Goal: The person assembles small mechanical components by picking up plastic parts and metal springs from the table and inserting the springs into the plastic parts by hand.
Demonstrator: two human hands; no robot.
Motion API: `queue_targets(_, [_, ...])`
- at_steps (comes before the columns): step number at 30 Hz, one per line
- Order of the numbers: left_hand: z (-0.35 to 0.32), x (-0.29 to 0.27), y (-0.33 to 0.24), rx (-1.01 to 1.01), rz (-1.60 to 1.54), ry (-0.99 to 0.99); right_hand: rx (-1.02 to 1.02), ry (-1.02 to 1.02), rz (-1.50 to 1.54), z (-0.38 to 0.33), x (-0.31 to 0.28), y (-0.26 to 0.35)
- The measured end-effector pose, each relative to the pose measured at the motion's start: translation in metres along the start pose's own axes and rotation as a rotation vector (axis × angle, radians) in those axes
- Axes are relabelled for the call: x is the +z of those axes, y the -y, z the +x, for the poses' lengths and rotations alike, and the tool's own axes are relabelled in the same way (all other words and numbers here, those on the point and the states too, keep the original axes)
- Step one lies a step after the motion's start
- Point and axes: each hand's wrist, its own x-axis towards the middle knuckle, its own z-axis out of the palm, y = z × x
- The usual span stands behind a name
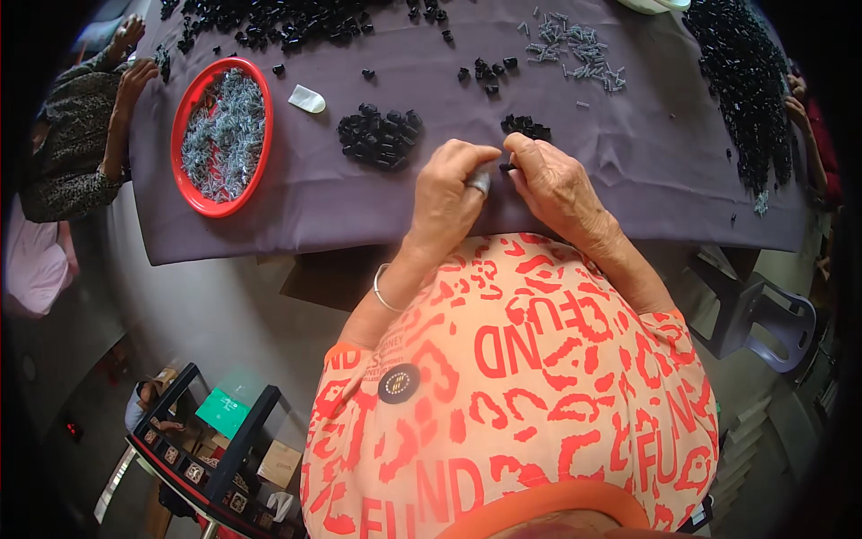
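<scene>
My left hand (452, 184) and my right hand (558, 184) meet fingertip to fingertip just above the table's near edge. The right fingers pinch a small black plastic part (507, 167), mostly covered by the fingertips. Closed too, the left hand has a pale grey wrap (479, 183) on one finger; what its fingertips hold is hidden. Right behind my hands sits a small cluster of black parts (525, 128). A larger heap of black plastic parts (381, 137) lies to the left of them. Small metal springs (579, 47) are scattered farther back on the right.
A red oval tray (267, 135) full of springs stands at the left, with a white finger-shaped piece (307, 99) beside it. Black parts (742, 90) spread thickly along the right edge. Other people's hands (136, 81) show at the left. A grey plastic chair (779, 328) is at right.
</scene>
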Motion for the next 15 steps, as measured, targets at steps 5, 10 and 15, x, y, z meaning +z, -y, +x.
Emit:
queue_targets(5, [0.013, -0.01, -0.017, -0.554, -0.427, 0.27, -0.044, 0.008, -0.027, 0.002, 0.001, 0.002])
queue_targets(10, [0.019, -0.012, -0.01, -0.718, -0.604, 0.382, -0.031, -0.036, 0.053, -0.003, 0.0, 0.003])
queue_targets(15, [0.023, -0.014, -0.005, -0.776, -0.684, 0.399, -0.015, 0.009, 0.066, -0.001, 0.0, 0.002])
